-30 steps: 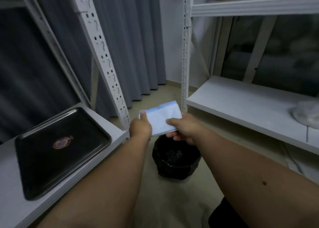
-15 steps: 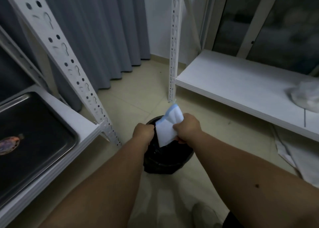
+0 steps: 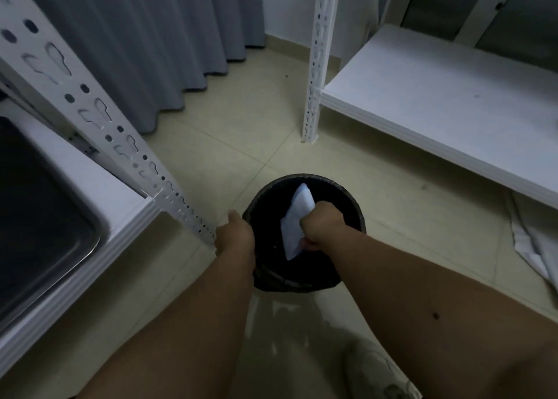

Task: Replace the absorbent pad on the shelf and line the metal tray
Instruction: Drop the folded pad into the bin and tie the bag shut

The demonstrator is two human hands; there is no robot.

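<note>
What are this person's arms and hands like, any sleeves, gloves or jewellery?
Both forearms are bare up to the picture's edge: no sleeves show. The left hand and right hand wear no gloves, and no rings, watch or bracelet can be seen. A small dark spot marks the right forearm.

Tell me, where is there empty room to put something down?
The white shelf on the right is bare from its slotted post outward. The left shelf is crowded by the metal tray; only a strip beside it is free. Both hands are over the black bin.

One head-worn camera, looking steeply down from above. It faces the floor [image 3: 211, 157] between two shelves, arms reaching close beneath the lens.
</note>
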